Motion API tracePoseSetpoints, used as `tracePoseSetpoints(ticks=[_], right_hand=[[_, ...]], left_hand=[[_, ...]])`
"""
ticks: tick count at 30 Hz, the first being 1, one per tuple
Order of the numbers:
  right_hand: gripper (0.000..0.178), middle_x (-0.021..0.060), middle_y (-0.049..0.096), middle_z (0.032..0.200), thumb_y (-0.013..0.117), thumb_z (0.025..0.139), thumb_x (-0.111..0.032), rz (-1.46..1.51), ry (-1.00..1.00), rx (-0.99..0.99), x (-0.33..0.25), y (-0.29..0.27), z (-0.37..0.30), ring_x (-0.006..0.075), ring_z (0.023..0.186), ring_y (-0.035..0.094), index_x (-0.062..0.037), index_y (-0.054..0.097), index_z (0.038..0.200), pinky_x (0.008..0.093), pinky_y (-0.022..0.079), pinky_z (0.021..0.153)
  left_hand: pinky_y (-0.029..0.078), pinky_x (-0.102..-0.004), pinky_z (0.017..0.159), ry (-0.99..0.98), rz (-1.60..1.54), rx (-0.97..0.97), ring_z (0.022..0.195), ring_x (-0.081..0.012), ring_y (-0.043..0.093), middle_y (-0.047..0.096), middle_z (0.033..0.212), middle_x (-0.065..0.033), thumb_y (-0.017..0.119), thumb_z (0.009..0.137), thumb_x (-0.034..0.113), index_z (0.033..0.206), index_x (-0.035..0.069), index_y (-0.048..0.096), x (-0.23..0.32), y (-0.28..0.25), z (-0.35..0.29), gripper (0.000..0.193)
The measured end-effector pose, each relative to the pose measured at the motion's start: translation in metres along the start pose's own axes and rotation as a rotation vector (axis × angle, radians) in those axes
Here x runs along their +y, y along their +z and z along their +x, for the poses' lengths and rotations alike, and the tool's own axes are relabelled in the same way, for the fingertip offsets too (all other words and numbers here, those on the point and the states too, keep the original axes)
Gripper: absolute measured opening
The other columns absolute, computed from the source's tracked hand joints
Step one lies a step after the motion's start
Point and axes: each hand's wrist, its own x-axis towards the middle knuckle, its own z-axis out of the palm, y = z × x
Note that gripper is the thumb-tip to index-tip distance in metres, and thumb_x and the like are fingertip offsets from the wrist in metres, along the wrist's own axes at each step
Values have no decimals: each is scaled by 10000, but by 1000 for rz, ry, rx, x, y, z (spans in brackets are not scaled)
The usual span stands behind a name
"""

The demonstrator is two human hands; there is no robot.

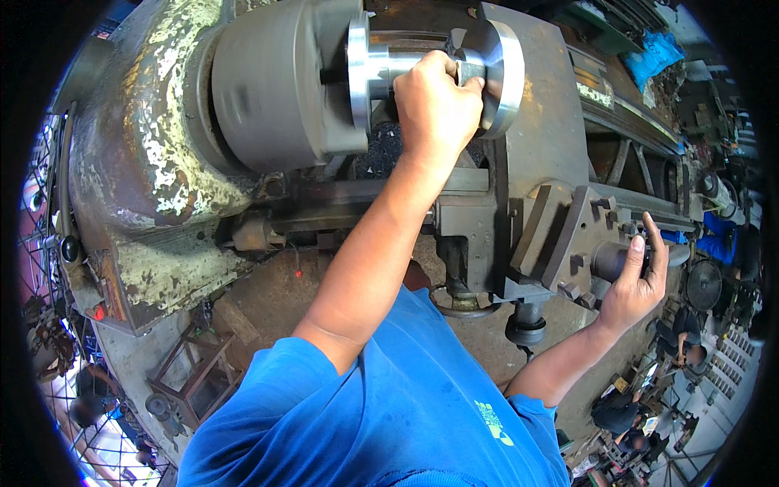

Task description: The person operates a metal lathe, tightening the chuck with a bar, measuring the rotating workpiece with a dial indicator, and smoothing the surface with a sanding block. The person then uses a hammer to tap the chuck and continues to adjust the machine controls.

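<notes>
Sitting well right of the lathe chuck [268,81], the right hand [635,282] has its fingers spread beside the tool post [568,239]. Farther out and closer to the chuck, the left hand [441,105] clenches what looks like a small grey strip [469,73] at the flanged metal shaft [406,63], whose long axis runs rightward from the chuck, partly hidden by that hand.
</notes>
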Motion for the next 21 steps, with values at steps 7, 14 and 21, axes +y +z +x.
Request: tracePoseSetpoints(ticks=[7,14,21], right_hand=[[260,88,724,1173,648,950,-119,0,8,1,0,0,-1,242,1121,629,-42,709,1190,462,304,1164],[260,99,717,1171,645,955,-109,13,1,8,-2,1,0,229,1096,619,-28,705,1195,416,369,1104],[263,105,693,1127,648,958,-89,48,12,21,-4,2,-1,212,1022,602,-13,699,1205,340,447,968]], left_hand=[[519,-341,573,8,20,-2,538,-190,638,658,597,-121,875,681,147,755,-31,672,2,0,5,279],[560,-365,648,-92,-6,-76,640,-272,713,705,680,-183,877,666,191,757,-30,709,13,-5,18,292],[565,-377,682,-48,158,-145,658,-288,713,705,695,-204,890,640,234,743,-27,731,13,-4,33,322]])
